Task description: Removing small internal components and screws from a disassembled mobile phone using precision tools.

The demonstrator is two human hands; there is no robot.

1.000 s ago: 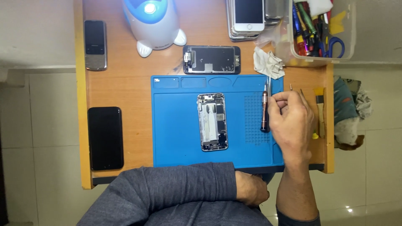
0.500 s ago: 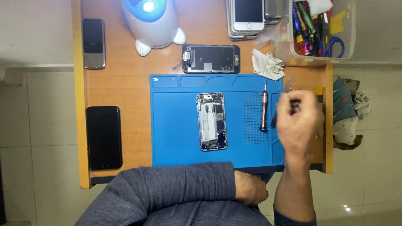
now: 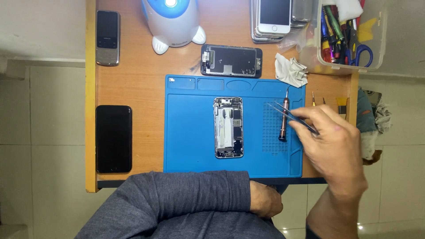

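Note:
An opened phone (image 3: 228, 127) with its insides exposed lies in the middle of the blue work mat (image 3: 190, 132). My right hand (image 3: 334, 144) is at the mat's right edge, shut on thin metal tweezers (image 3: 292, 116) whose tips point up-left over the mat's grid area. A copper-coloured screwdriver (image 3: 283, 116) lies on the mat just under the tweezers. My left hand (image 3: 265, 200), in a grey sleeve, rests curled at the table's near edge, below the mat, holding nothing I can see.
A detached phone screen (image 3: 231, 60) and a crumpled white cloth (image 3: 290, 70) lie beyond the mat. A white-and-blue lamp (image 3: 172, 22), a stack of phones (image 3: 274, 17) and a clear tool box (image 3: 349, 42) stand at the back. A keypad phone (image 3: 108, 37) and a black phone (image 3: 113, 138) lie left.
My right hand drew away from the screwdriver, which stays on the mat, dipped to the right, and now holds tweezers pointed over the mat. The left arm has not moved.

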